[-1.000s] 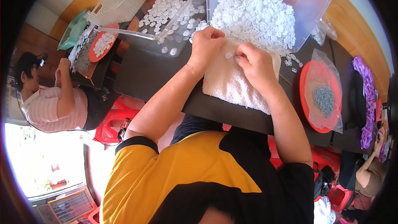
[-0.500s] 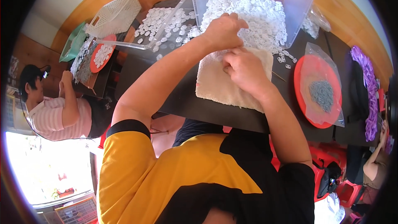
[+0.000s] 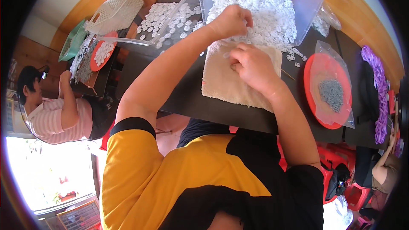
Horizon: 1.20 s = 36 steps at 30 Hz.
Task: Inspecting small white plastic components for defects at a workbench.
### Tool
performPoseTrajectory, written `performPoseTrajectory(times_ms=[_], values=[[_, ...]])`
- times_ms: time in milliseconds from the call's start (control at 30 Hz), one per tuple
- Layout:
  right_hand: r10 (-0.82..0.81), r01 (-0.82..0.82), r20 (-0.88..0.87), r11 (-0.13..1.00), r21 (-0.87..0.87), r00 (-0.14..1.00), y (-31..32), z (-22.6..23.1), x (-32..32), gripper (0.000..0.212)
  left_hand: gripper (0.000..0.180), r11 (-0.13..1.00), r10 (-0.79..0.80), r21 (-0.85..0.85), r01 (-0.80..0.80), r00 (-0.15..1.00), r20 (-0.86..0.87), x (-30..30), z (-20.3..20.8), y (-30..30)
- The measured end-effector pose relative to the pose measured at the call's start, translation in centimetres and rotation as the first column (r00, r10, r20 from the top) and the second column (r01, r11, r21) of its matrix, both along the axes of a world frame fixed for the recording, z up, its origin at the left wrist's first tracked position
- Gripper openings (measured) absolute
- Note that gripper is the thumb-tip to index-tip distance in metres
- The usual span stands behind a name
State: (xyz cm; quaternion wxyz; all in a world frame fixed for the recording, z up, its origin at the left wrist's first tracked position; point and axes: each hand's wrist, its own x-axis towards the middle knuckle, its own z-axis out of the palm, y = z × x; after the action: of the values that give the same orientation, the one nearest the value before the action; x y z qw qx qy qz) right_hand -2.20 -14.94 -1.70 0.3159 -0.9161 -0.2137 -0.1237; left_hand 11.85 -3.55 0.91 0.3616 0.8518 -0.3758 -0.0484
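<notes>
- I see the left hand (image 3: 233, 20) curled over white pieces (image 3: 270, 12); its grasp I cannot tell.
- Right hand (image 3: 254, 66) is bent over beige cloth (image 3: 232, 88); grasp also unclear.

A band of orange-brown wood (image 3: 372, 34) curves along the table's far edge, with pale wall (image 3: 381, 2) above it. The table (image 3: 187, 104) is dark and smooth, with a seam (image 3: 338, 42) crossing it toward its right end. Red stools (image 3: 358, 194) stand below the near edge at the right, and pinkish floor (image 3: 172, 127) shows under that edge. Beyond the left end, brown panelling (image 3: 34, 51) lines the room; nearer, a bright opening (image 3: 44, 170) glares white above a wood-framed grid (image 3: 79, 216).
</notes>
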Motion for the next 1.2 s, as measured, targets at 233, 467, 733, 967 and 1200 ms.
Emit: performPoseTrajectory(times_ms=[233,467,733,967,1200], values=[[-0.149,0.226,-0.193,0.850,0.476,0.970,-1.7,0.8,1.3,0.008,0.022,0.904,-0.006,-0.378,-0.201,0.877,-0.480,-4.2,1.0,2.9],[-0.162,0.335,-0.301,0.603,0.724,0.940,-1.8,2.1,1.4,0.007,0.024,0.844,-0.070,-0.510,-0.164,0.910,-0.409,-7.7,0.9,4.8],[-0.111,0.297,-0.322,0.729,0.617,0.940,-2.3,0.2,2.3,0.007,0.035,0.817,-0.055,-0.526,-0.237,0.876,-0.480,-6.5,-2.8,5.0],[-0.131,0.344,-0.343,0.638,0.689,0.930,-2.8,2.2,1.5,0.009,0.010,0.968,0.116,-0.232,-0.092,0.989,0.095,-7.9,-2.0,5.4],[-0.110,0.332,-0.330,0.562,0.758,0.938,-1.9,2.7,1.1,0.006,0.010,0.989,0.067,0.085,-0.123,0.871,0.486,-7.7,-3.4,3.3]])
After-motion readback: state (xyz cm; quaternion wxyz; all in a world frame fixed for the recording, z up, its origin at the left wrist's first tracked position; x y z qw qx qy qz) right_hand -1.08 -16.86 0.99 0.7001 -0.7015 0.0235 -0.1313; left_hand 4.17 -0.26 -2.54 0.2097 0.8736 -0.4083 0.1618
